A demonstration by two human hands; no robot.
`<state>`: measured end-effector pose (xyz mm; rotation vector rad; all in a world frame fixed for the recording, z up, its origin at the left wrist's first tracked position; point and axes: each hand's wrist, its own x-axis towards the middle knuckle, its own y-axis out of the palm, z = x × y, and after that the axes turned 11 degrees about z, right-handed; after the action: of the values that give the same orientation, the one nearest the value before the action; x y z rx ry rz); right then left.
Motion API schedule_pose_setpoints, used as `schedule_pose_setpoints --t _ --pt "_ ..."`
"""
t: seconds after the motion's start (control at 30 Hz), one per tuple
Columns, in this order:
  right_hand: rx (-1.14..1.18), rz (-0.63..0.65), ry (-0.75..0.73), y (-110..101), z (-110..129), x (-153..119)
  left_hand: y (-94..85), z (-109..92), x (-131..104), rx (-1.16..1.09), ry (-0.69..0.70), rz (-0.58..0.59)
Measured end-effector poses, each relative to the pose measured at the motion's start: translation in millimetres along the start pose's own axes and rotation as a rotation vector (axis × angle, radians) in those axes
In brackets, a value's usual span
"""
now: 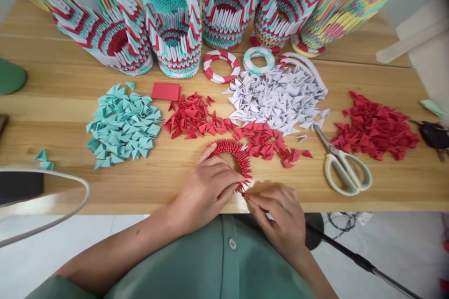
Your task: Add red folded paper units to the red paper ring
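Observation:
Near the table's front edge, my left hand (213, 180) grips a curved ring of red folded-paper pieces (244, 161), its thumb and fingers closed on the lower end. The ring's points stick outward, and one small white bit shows at its upper right. My right hand (278, 210) pinches a small red paper piece (245, 195) right at the ring's lower end; whether the two are joined I cannot tell. Just beyond the ring lie loose red triangles (261, 140). My left palm and fingers hide the ring's left side.
Teal triangles (124, 124) lie left, white ones (280, 96) behind, more red ones (377, 126) right, beside scissors (345, 168). A red-white ring (221, 66), a teal-white ring (258, 60) and red paper (166, 91) sit farther back. Several folded-paper vessels (175, 46) line the rear. A cable (82, 191) loops at left.

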<state>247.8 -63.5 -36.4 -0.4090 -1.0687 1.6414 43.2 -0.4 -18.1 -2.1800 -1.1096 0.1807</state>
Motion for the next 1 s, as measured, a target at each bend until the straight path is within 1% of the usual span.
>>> schedule_pose_setpoints --t 0.17,0.33,0.53,0.83,1.0 --pt "0.004 -0.017 -0.008 -0.6 0.6 0.3 -0.9 0.7 -0.4 -0.040 -0.012 -0.009" --pt "-0.024 0.007 -0.028 -2.2 1.2 4.0 -1.2 1.5 0.2 -0.071 -0.008 -0.041" --pt "-0.052 0.031 -0.040 -3.8 1.9 8.0 -0.9 3.1 -0.9 -0.070 0.006 -0.050" --pt "-0.053 0.038 -0.010 -1.9 1.2 5.2 -1.9 3.6 -1.9 -0.083 0.003 -0.065" --pt "-0.048 0.030 -0.019 -2.0 2.3 7.8 -1.6 3.5 -1.4 -0.081 -0.005 -0.081"
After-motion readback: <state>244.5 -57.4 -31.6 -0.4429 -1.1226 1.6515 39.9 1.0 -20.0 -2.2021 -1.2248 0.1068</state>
